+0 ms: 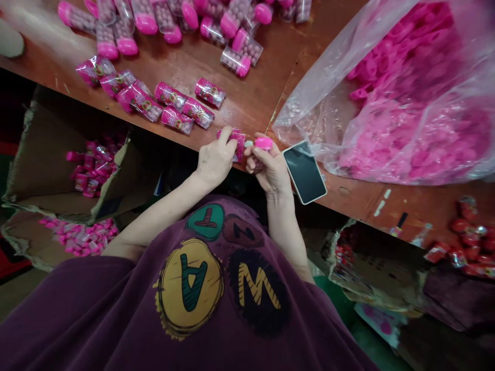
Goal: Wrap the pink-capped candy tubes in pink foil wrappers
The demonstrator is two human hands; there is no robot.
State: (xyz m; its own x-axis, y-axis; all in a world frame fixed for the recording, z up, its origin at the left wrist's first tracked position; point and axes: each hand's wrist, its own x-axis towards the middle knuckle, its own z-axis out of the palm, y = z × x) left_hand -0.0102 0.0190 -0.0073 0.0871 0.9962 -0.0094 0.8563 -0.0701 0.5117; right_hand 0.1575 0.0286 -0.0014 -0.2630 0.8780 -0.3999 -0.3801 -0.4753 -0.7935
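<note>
At the table's front edge, my left hand (217, 158) pinches a pink printed wrapper sleeve (240, 143) between its fingers. Just to its right, my right hand (274, 167) is closed around a small tube with a bright pink cap (263, 142); the fingers cover most of the tube's body. A small whitish piece (248, 144) shows between the two hands. Close beyond my left hand lie several sleeved tubes (197, 112) with pink printing. Farther back, clear tubes of small balls (235, 61) with pink caps lie in a heap.
A phone (305, 172) rests at the table edge beside my right hand. Behind it spreads a clear plastic bag (406, 139) of pink plastic parts. Open cardboard boxes (42, 180) with pink items stand below left. Red wrapped pieces (469, 242) lie at far right.
</note>
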